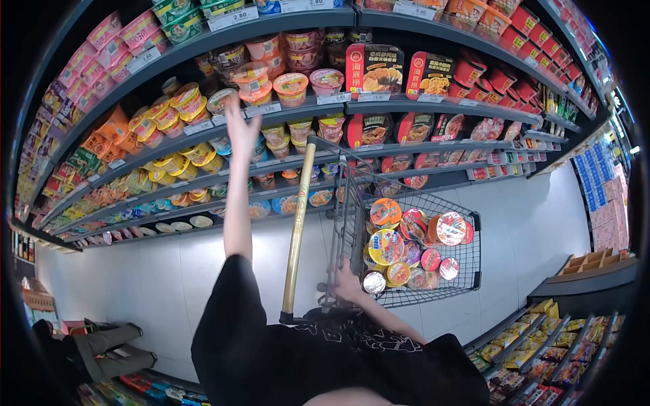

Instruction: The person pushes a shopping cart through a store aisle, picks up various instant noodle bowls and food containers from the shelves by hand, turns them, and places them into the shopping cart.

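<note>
My left hand (242, 130) is raised to the shelf of instant noodles, thumb apart from the fingers. Its fingertips overlap the edge of a noodle cup (219, 101); whether they touch it I cannot tell. My right hand (347, 282) is closed on the near wire edge of a shopping cart (478, 250), fingers partly hidden. Inside the cart lie several noodle bowls and cups, among them a yellow bowl (386, 247), an orange bowl (385, 213) and a white-lidded bucket (450, 229). The cart's gold handle (298, 233) stands between my arms.
Curved-looking shelves (298, 108) of noodle cups, bowls and boxed meals run along the far side. Packaged snacks (542, 338) fill a rack at lower right. Another person's legs (112, 352) show at lower left. Pale floor tiles (528, 216) lie around the cart.
</note>
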`<state>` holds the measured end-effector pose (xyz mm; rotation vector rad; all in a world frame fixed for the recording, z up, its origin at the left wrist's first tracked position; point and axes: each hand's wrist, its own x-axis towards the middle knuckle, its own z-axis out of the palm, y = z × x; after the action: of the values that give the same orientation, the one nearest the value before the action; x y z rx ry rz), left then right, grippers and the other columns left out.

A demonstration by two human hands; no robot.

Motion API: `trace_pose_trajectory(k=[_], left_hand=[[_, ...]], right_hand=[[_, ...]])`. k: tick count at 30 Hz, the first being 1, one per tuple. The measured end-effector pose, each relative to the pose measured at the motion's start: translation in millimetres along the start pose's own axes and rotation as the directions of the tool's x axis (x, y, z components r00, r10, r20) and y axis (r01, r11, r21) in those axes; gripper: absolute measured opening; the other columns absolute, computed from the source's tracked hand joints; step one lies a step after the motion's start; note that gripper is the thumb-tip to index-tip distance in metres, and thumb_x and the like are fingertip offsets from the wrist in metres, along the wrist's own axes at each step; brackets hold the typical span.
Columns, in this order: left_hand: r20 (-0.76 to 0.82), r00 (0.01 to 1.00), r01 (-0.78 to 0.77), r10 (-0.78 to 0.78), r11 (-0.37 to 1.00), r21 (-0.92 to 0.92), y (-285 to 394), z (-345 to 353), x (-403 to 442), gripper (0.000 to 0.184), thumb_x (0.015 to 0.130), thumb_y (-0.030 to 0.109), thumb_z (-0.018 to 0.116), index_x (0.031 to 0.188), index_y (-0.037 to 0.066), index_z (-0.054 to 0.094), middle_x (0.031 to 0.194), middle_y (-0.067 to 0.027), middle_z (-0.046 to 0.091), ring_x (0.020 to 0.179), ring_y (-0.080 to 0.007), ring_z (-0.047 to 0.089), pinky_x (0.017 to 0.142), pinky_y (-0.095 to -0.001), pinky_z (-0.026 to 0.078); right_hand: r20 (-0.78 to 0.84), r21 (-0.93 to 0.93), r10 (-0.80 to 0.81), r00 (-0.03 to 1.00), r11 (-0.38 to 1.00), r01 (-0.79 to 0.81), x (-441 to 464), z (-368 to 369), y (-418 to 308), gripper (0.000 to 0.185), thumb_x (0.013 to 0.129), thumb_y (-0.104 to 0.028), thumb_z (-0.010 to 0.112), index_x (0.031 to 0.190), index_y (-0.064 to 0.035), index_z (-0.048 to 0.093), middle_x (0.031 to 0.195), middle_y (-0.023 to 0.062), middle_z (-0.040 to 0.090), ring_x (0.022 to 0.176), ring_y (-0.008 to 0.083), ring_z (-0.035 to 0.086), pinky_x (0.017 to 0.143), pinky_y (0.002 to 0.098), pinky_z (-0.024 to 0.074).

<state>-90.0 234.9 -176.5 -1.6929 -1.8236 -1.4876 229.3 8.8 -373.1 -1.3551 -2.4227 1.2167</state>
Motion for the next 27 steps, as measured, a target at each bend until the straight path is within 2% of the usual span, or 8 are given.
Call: trace_pose_trajectory(k=[5,7,13,15,20,21,24,27], left_hand=[[0.56,0.818,0.007,-0.134,0.975,0.223,70,-8,-191,0.067,0.071,0.011,0.057,0.131,0.012,0.026,0.114,-0.0227,0.042,0.104,-0.0382,0.045,0.089,-0.0429,0.037],[0.566,0.701,0.239,-0.435,0.89,0.388,74,-10,-242,0.072,0.071,0.004,0.052,0.133,0.018,0.019,0.107,-0.0223,0.046,0.085,-0.0397,0.054,0.072,-0.0462,0.046],[0.496,0.787,0.106,-0.367,0.872,0.477,96,-26,-245,0.075,0.07,0.0,0.052,0.134,0.023,0.019,0.088,-0.0192,0.052,0.069,-0.0385,0.056,0.061,-0.0469,0.046],[0.463,0.811,0.114,-0.357,0.873,0.475,98,-28,-245,0.076,0.069,-0.001,0.052,0.134,0.025,0.021,0.087,-0.0195,0.053,0.07,-0.0385,0.056,0.063,-0.0473,0.045],[0.392,0.804,0.231,-0.447,0.843,0.486,113,-45,-249,0.072,0.068,-0.002,0.053,0.13,0.026,0.031,0.093,-0.0213,0.056,0.079,-0.0377,0.056,0.067,-0.0439,0.046],[0.37,0.821,0.237,-0.435,0.849,0.473,110,-50,-253,0.07,0.068,-0.001,0.053,0.129,0.026,0.033,0.092,-0.0214,0.056,0.078,-0.0375,0.057,0.067,-0.0438,0.046],[0.305,0.846,0.24,-0.437,0.823,0.514,111,-64,-262,0.062,0.067,0.0,0.054,0.124,0.022,0.043,0.085,-0.0198,0.058,0.076,-0.0349,0.057,0.065,-0.0423,0.045],[0.252,0.889,0.188,-0.382,0.807,0.56,106,-86,-270,0.059,0.068,0.004,0.056,0.122,0.023,0.045,0.082,-0.0179,0.059,0.074,-0.0336,0.058,0.064,-0.0413,0.046]], right_hand=[[-0.027,-0.021,-0.081,0.996,0.997,0.081,2,10,13,0.066,0.063,-0.026,0.062,0.12,-0.0068,0.035,0.127,0.0248,0.017,0.096,0.0432,0.048,0.076,0.0453,0.045],[0.017,0.016,-0.088,0.996,0.996,0.087,2,6,13,0.067,0.063,-0.025,0.061,0.122,-0.007,0.033,0.128,0.025,0.015,0.095,0.0422,0.049,0.076,0.0454,0.0447],[0.017,0.269,-0.289,0.957,0.923,0.274,-13,-15,54,0.077,0.066,-0.021,0.063,0.129,-0.0096,0.021,0.132,0.0231,0.016,0.113,0.0412,0.036,0.089,0.0421,0.0382],[-0.262,0.143,-0.405,0.876,0.882,0.45,-23,-20,77,0.072,0.069,-0.019,0.062,0.128,-0.0049,0.023,0.127,0.0226,0.027,0.113,0.0387,0.037,0.091,0.0419,0.0355],[-0.511,0.161,0.254,0.821,0.967,-0.199,-104,-45,183,0.042,0.062,-0.007,0.059,0.102,0.0007,0.05,0.103,0.0203,0.05,0.102,0.0372,0.044,0.089,0.041,0.034],[-0.545,-0.098,0.285,0.789,0.912,-0.397,-115,-37,233,0.04,0.061,-0.009,0.06,0.099,0.0,0.052,0.105,0.0205,0.049,0.102,0.038,0.044,0.09,0.0442,0.032],[-0.748,-0.064,0.342,0.569,0.816,-0.574,-166,-36,303,0.042,0.068,-0.02,0.06,0.107,-0.007,0.052,0.122,0.0157,0.039,0.118,0.0349,0.031,0.097,0.0524,0.0222],[-0.529,-0.001,0.463,0.711,0.838,-0.546,-171,-61,322,0.037,0.074,-0.027,0.054,0.108,-0.0123,0.053,0.128,0.0134,0.034,0.122,0.0348,0.025,0.097,0.0552,0.0201]])
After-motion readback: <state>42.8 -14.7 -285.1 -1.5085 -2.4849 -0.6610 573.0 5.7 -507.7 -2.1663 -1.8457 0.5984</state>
